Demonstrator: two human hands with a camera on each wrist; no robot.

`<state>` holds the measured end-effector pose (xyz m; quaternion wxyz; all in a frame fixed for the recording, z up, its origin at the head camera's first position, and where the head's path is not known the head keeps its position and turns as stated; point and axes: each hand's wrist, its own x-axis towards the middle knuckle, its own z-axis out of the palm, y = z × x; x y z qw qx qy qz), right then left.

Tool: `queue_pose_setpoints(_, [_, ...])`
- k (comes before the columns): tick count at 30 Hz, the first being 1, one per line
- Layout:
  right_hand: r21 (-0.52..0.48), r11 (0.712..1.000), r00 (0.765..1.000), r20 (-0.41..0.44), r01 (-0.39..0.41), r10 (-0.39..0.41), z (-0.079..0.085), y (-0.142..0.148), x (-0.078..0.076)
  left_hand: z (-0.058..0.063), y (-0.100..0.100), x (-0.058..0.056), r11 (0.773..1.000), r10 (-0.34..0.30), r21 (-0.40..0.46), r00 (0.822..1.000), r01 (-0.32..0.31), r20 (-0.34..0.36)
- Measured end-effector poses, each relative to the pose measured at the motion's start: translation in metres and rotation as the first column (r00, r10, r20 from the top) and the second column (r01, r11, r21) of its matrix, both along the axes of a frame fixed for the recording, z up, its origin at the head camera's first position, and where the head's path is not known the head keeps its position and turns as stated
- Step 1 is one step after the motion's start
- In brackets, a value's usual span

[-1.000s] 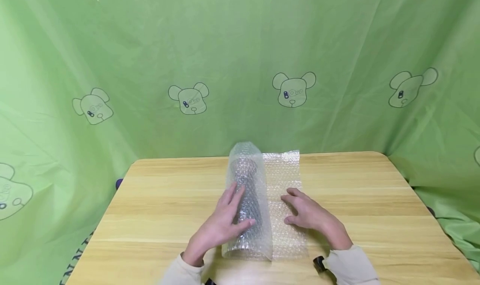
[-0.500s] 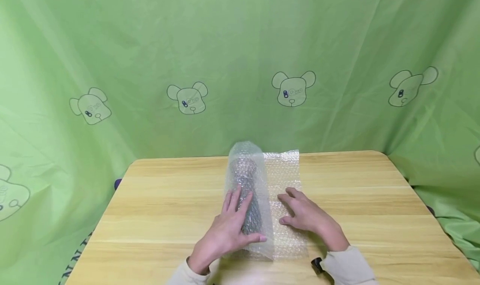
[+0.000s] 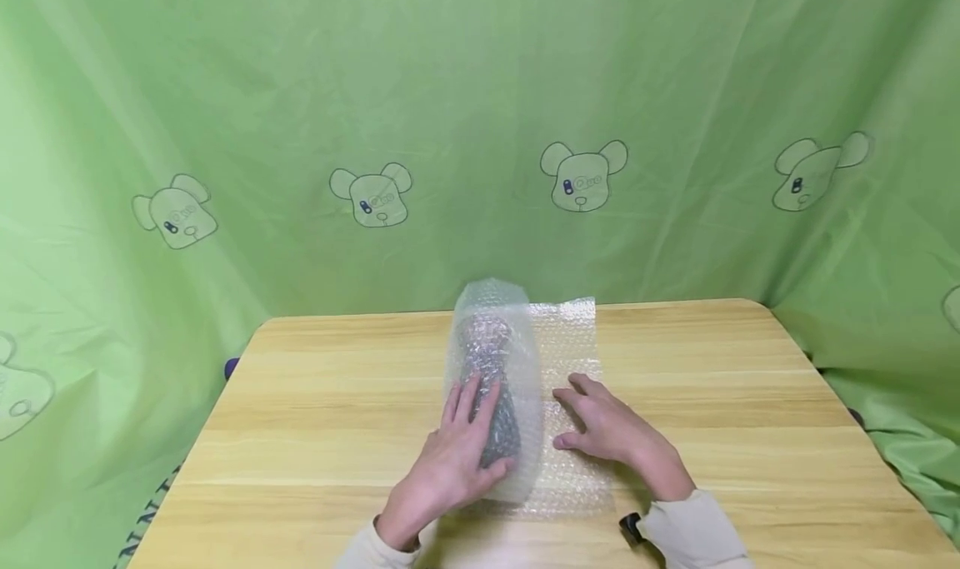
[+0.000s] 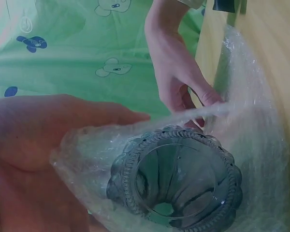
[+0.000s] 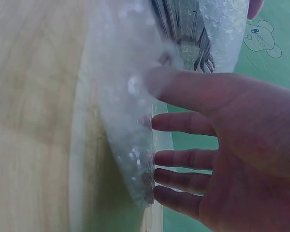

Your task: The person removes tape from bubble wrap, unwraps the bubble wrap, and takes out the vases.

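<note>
A grey-blue glass vase with a scalloped, ridged rim lies on its side inside bubble wrap. Its round open end faces the near side of the table. My left hand rests on top of the wrapped vase, fingers spread and pointing away from me. To the right, my right hand is over the flat part of the bubble wrap, fingers slightly bent, the thumb apart from them. In the right wrist view its fingertips are right at the sheet's edge.
The wooden table extends to both sides of the wrap. A green curtain printed with bear heads hangs behind its far edge and around the sides. A small black device sits at the right wrist.
My left hand has slid slightly right and nearer on the vase. The upper layer's near right corner has drawn in, now rounded over the vase. The right hand has moved a little left.
</note>
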<state>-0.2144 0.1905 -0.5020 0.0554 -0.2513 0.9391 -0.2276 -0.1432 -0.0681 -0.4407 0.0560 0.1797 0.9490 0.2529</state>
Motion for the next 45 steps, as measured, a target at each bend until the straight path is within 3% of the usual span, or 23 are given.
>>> queue_pose_setpoints(7, [0.006,1.0,1.0,0.022,0.006,-0.006,-0.003,-0.002,0.001,-0.004,-0.008,0.0,0.997,-0.004,0.083,1.0,0.004,-0.006])
queue_pose_setpoints(15, [0.004,1.0,1.0,0.008,0.011,-0.011,-0.001,-0.001,-0.001,-0.007,-0.027,0.002,0.98,-0.027,0.193,0.996,0.042,-0.081])
queue_pose_setpoints(19, [0.001,1.0,1.0,0.001,0.007,-0.007,-0.001,-0.001,-0.001,-0.012,-0.038,0.004,0.967,-0.043,0.25,0.997,0.058,-0.066])
queue_pose_setpoints(25, [-0.003,1.0,1.0,0.011,0.008,-0.008,-0.001,-0.001,-0.001,-0.018,-0.056,0.005,0.936,-0.033,0.351,0.999,0.033,-0.007])
queue_pose_setpoints(34, [0.008,1.0,1.0,0.001,0.006,-0.006,0.0,0.0,-0.002,-0.032,-0.079,0.007,0.89,0.04,0.455,0.999,-0.036,0.001])
queue_pose_setpoints(38, [0.009,1.0,1.0,0.012,0.005,-0.005,0.001,-0.001,-0.001,-0.041,-0.089,0.01,0.843,0.089,0.528,0.995,-0.101,0.048])
queue_pose_setpoints(42, [0.01,1.0,1.0,0.011,0.008,-0.009,0.001,-0.001,-0.001,-0.048,-0.1,0.013,0.753,0.158,0.623,0.978,-0.211,0.139])
queue_pose_setpoints(45, [0.008,1.0,1.0,0.013,0.011,-0.012,0.001,-0.001,0.0,-0.05,-0.108,0.015,0.687,0.212,0.66,0.953,-0.303,0.217])
